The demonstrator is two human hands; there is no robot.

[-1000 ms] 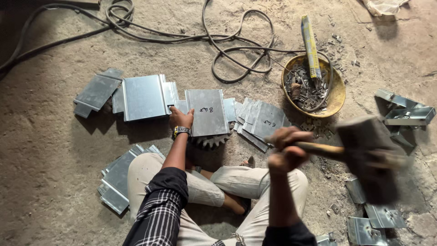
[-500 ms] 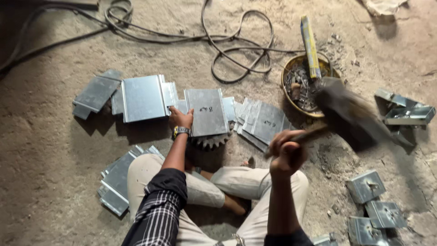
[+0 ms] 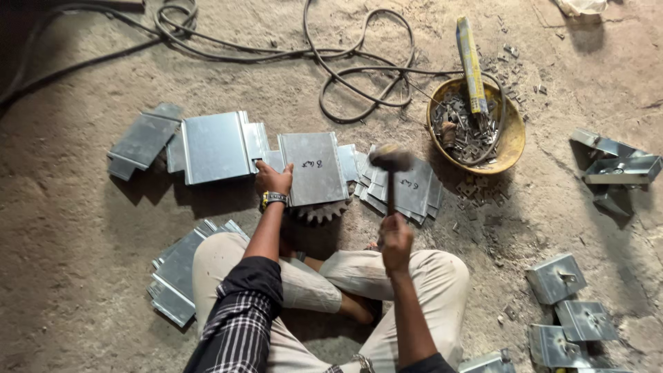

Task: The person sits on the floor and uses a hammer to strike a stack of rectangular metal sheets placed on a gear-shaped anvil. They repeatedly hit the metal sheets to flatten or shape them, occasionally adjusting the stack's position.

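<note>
Left hand (image 3: 273, 179) pressed flat on the left edge of a marked galvanized sheet-metal plate (image 3: 314, 168), fingers spread, not clamped. Plate resting atop a toothed gear wheel (image 3: 322, 211) on the dirt floor (image 3: 83, 262). Right hand (image 3: 396, 242) closed tight around the handle of a hammer (image 3: 391, 166), head blurred just right of the plate. Yellow bowl (image 3: 511, 138) of metal scraps farther right of the plate.

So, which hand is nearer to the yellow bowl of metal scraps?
The right hand. It grips the hammer handle, below and left of the yellow bowl. The left hand rests farther left, on the metal sheet.
</note>
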